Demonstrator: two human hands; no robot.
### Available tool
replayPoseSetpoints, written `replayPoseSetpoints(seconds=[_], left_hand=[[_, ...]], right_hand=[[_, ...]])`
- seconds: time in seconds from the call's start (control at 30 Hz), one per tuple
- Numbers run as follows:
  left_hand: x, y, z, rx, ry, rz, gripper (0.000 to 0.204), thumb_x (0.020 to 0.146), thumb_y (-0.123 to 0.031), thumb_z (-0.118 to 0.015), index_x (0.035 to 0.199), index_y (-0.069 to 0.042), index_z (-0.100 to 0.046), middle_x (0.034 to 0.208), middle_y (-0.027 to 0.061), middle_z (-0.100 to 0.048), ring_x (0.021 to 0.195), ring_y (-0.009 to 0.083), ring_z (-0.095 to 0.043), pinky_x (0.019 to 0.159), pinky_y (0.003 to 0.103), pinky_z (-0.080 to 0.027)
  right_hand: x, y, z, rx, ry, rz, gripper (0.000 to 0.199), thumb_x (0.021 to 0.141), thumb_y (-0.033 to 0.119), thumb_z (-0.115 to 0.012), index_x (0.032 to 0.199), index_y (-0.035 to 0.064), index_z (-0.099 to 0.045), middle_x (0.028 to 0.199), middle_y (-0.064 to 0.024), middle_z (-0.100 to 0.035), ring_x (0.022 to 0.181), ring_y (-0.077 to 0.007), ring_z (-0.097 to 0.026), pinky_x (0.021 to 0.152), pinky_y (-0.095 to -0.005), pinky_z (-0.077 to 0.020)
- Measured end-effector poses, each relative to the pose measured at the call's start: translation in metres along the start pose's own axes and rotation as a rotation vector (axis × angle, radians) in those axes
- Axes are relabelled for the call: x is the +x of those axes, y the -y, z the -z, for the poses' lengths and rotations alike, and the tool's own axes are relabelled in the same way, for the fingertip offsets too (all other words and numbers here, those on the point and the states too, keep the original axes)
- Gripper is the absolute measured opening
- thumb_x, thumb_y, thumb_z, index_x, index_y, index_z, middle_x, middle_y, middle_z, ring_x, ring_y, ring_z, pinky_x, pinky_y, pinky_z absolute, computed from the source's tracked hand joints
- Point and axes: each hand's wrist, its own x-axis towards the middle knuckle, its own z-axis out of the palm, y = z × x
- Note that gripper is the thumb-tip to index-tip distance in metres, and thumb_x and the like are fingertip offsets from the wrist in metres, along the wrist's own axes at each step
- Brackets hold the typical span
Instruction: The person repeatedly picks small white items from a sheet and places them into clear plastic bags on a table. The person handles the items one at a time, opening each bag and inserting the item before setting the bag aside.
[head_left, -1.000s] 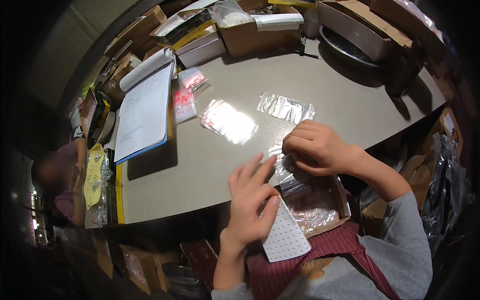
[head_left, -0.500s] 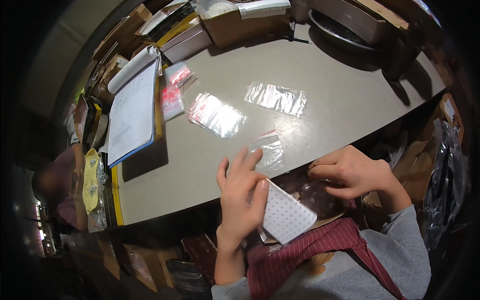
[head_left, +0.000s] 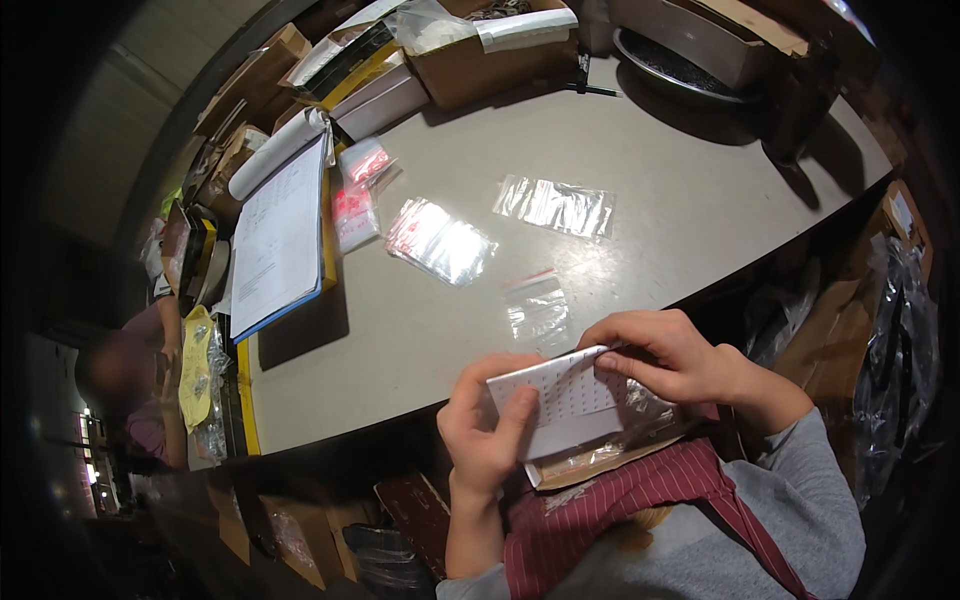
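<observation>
Both my hands hold a white rectangular card [head_left: 570, 395] with rows of small dark marks, above my lap. My left hand [head_left: 480, 425] grips its left end, thumb on the face and fingers behind. At its upper right edge, the fingers of my right hand [head_left: 675, 355] pinch it. Beneath the card is an open cardboard box [head_left: 612, 462] with clear plastic in it. Just beyond my hands a clear zip bag [head_left: 538, 310] lies flat on the table. Farther off are a fanned stack of clear zip bags [head_left: 440, 242] and another group of clear bags [head_left: 557, 207].
A clipboard with papers [head_left: 280, 235] rests at the table's left, beside red-marked bags [head_left: 357, 210]. Boxes [head_left: 490, 60] line the back, with a round dark-filled tray [head_left: 680, 75] at right. Another person [head_left: 150, 370] sits at far left.
My right hand has moved left onto the card, which was held by my left hand alone. The card has turned to lie more level, showing the box beneath it.
</observation>
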Motion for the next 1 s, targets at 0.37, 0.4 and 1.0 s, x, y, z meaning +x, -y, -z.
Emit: replayPoseSetpoints(seconds=[0.37,0.4,1.0], left_hand=[[-0.01,-0.003,0.001,0.411,-0.089,-0.263,0.016,0.087,0.004,-0.08,0.102,0.002,-0.075,0.086,0.0145,-0.075,0.073,0.0209,-0.073,0.066,0.029,-0.056],[-0.011,-0.003,0.002,0.4,-0.098,-0.254,0.016,0.087,0.004,-0.08,0.102,0.002,-0.075,0.086,0.0144,-0.075,0.072,0.0212,-0.072,0.066,0.03,-0.056],[-0.016,0.007,0.016,0.247,-0.187,0.051,0.012,0.094,-0.002,-0.076,0.104,0.004,-0.071,0.085,0.0102,-0.074,0.075,0.0118,-0.07,0.067,0.026,-0.054]], right_hand=[[0.027,0.015,-0.007,-0.428,0.032,0.346,0.038,0.075,0.006,-0.074,0.111,0.0036,-0.062,0.101,-0.0142,-0.062,0.094,-0.0368,-0.063,0.086,-0.0449,-0.0506],[0.028,0.016,-0.009,-0.457,0.028,0.359,0.04,0.072,0.006,-0.075,0.11,0.0034,-0.062,0.1,-0.014,-0.062,0.093,-0.0363,-0.062,0.085,-0.0444,-0.0506],[0.052,0.019,-0.013,-0.458,0.116,0.456,0.023,0.081,0.012,-0.071,0.1,0.0021,-0.064,0.09,-0.0142,-0.061,0.086,-0.0359,-0.064,0.077,-0.0464,-0.0532]])
